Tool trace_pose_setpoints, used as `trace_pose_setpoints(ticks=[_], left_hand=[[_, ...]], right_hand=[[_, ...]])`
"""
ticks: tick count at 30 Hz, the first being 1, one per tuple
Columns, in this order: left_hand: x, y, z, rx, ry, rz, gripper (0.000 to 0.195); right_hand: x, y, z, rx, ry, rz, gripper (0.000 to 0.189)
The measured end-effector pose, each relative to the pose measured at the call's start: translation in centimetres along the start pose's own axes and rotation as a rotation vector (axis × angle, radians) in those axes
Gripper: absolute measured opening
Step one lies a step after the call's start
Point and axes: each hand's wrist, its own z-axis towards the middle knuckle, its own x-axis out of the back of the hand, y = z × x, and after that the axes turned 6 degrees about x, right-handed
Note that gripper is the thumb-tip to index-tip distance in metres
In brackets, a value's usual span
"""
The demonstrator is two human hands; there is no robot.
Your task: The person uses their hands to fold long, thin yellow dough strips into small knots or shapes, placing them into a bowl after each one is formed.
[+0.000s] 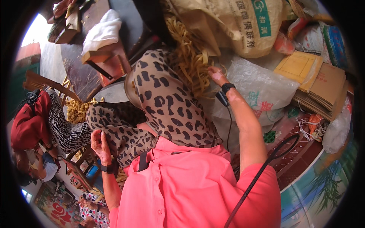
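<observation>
My right hand (pixel 218 75) reaches down beside a heap of flat tan strips (pixel 196 62), which lies on the floor by my right leg. Its fingertips are at the edge of the strips; whether they grip one cannot be made out. Over my left thigh, my left hand (pixel 101 146) is raised with loosely curled fingers and no visible object in it. Leopard-print trousers (pixel 168 99) cover my bent legs. In front stands a dark worktable (pixel 78 62) bearing a white cloth (pixel 102 31) and a wooden fixture with a dark metal bar (pixel 98 68).
A large woven sack (pixel 242 25) and a clear plastic bag (pixel 251 82) lie to the right, near stacked flattened cardboard (pixel 328 85). More strips (pixel 78 109) are piled at left. Other people sit on the left, one in a red top (pixel 30 122). A black cable (pixel 256 176) crosses my right shoulder.
</observation>
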Motion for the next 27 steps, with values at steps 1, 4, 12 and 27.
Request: trace_pose_setpoints(ticks=[1,4,12,27], left_hand=[[0.1,0.1,0.0,0.021,-0.008,0.020,0.010],[0.4,0.3,0.3,0.014,-0.020,0.046,0.008],[0.5,0.3,0.8,-0.030,-0.028,0.078,0.004],[0.5,0.9,1.3,-0.050,-0.032,0.081,0.002]], right_hand=[[-0.5,0.2,0.3,0.024,0.015,0.036,0.030],[-1.5,0.6,1.2,-0.047,-0.029,0.062,0.035],[-4.0,2.3,2.9,-0.012,0.165,-0.067,0.037],[-10.0,-2.0,3.0,-0.148,-0.330,0.017,0.025]])
